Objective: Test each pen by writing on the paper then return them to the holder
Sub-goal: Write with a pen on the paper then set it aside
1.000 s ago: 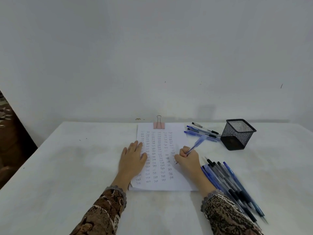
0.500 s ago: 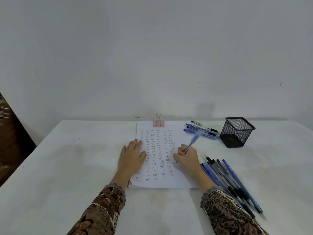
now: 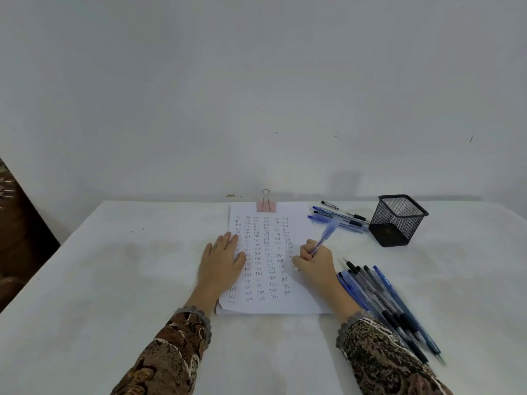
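- Nearest, a pile of blue and black pens lies on the counter, just right of my right wrist.
- My left grip rests flat, fingers straight, on the paper's left edge.
- My right grip curls round a blue pen over the sheet's right side.
- Farther off, a pink binder clip holds the sheet's top edge, and a few more pens lie beside the black mesh holder.

white table, clipped paper, mesh holder, loose pens
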Action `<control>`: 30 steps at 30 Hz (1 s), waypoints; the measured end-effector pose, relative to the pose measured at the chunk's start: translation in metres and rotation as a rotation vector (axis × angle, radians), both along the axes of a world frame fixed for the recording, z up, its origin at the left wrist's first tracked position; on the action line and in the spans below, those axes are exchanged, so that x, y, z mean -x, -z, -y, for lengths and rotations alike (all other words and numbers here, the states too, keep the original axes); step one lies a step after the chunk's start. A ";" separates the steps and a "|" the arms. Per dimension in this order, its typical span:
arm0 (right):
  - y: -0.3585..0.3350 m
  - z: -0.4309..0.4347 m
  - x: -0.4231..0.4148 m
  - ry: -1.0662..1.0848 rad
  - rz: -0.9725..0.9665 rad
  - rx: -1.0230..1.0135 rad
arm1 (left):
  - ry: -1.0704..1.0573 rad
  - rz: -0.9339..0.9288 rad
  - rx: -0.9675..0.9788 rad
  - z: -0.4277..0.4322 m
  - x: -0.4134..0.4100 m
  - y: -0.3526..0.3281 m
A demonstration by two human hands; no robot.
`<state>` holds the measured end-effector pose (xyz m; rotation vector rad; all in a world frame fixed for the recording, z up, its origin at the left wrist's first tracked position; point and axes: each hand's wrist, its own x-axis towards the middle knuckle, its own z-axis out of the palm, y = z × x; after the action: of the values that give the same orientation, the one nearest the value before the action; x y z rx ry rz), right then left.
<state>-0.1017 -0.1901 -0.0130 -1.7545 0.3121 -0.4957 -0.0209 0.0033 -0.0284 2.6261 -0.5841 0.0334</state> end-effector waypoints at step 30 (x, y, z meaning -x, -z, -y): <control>-0.001 -0.013 -0.032 -0.011 0.285 1.425 | 0.266 0.362 0.122 0.003 0.008 -0.003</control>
<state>-0.0695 -0.1773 -0.0116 -2.9722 -0.3860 -1.0963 -0.0293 0.0003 -0.0250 2.4157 -1.0154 0.4532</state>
